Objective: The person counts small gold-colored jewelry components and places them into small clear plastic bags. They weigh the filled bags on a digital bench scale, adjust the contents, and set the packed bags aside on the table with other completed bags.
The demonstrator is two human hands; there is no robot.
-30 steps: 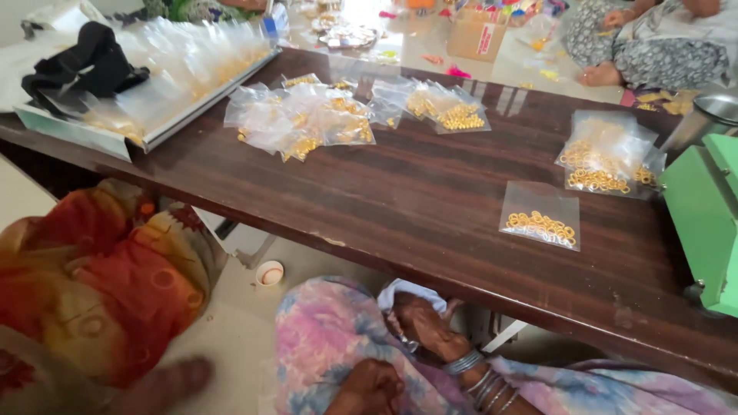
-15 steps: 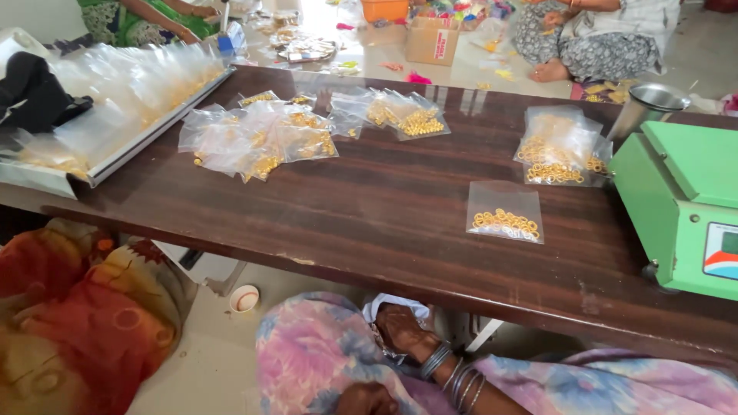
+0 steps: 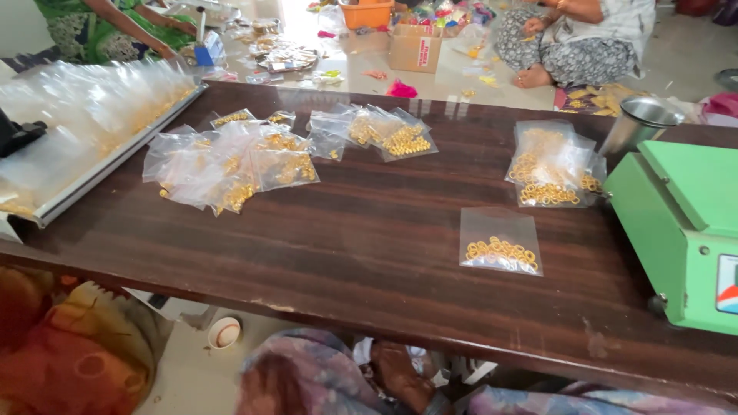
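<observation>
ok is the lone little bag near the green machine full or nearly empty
Nearly empty: the small clear bag lies flat on the table, with gold rings only along its bottom edge.

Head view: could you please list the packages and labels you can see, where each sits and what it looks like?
Single clear bag: table centre-right, flat, gold rings inside.
Bag stack: beside the green machine, clear, gold rings.
Bag heap: table left, clear, gold pieces.
Cardboard box: on the floor beyond, brown, white-and-red label.
Machine panel: right edge, white, red and blue.
</observation>
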